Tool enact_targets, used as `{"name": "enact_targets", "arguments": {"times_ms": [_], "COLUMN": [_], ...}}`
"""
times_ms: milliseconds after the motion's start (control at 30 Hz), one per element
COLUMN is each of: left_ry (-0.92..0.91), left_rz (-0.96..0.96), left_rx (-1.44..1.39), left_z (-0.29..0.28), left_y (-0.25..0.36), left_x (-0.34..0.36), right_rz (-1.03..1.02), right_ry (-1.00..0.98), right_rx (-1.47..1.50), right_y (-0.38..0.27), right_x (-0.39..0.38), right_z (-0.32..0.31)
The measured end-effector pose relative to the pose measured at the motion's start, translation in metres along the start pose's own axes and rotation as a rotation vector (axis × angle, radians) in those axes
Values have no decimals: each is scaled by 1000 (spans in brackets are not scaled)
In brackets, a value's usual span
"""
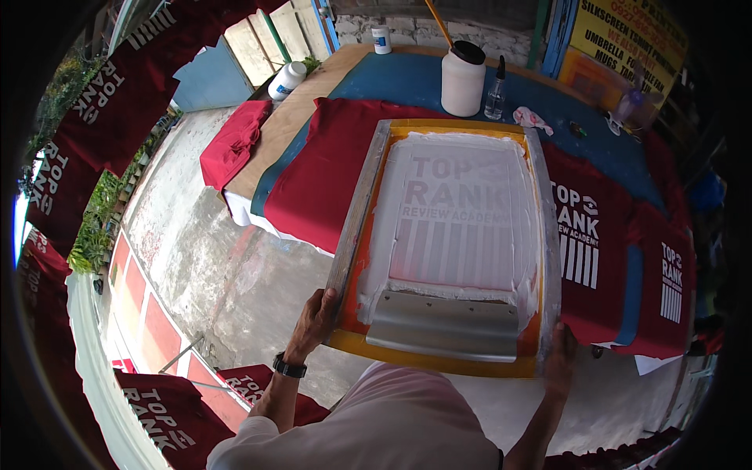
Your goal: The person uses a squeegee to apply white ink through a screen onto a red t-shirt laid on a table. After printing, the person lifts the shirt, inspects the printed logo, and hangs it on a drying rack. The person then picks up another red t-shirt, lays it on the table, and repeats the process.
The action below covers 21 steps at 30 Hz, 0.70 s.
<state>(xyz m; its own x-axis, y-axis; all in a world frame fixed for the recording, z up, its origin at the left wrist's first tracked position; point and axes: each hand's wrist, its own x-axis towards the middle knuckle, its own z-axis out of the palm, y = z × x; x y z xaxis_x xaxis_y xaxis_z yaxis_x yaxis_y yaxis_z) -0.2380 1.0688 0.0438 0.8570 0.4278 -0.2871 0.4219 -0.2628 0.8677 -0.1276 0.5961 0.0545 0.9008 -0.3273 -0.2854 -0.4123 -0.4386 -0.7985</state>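
A silkscreen frame (358, 211) is held in front of me, with an orange-edged mesh coated in white ink and a stencil of lettering and stripes showing through. My left hand (316, 319) is closed around its lower left corner. At the lower right edge, my right hand (559, 356) grips the frame, its fingers partly hidden. A metal squeegee (442, 325) lies across the near end of the mesh, against the ink. Behind the frame, a plain dark red shirt (321, 168) lies on the table. Whether the frame touches that shirt, I cannot tell.
Printed red shirts (578, 235) lie right of the frame on the blue-topped table (384, 78). A white tub (463, 82) with a stick, a clear bottle (495, 98) and a crumpled cloth (533, 120) stand farther back. Red printed shirts (102, 98) hang at left.
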Motion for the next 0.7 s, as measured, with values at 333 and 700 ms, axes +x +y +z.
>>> {"name": "enact_targets", "arguments": {"times_ms": [333,700], "left_ry": [69,-85], "left_rz": [-26,58], "left_rx": [140,108], "left_z": [-150,-239], "left_y": [-79,-105], "left_x": [89,276], "right_rz": [-355,-636], "right_ry": [-182,25], "right_rx": [-173,-247], "right_y": [-15,-6], "right_x": [-3,1], "right_z": [186,344]}}
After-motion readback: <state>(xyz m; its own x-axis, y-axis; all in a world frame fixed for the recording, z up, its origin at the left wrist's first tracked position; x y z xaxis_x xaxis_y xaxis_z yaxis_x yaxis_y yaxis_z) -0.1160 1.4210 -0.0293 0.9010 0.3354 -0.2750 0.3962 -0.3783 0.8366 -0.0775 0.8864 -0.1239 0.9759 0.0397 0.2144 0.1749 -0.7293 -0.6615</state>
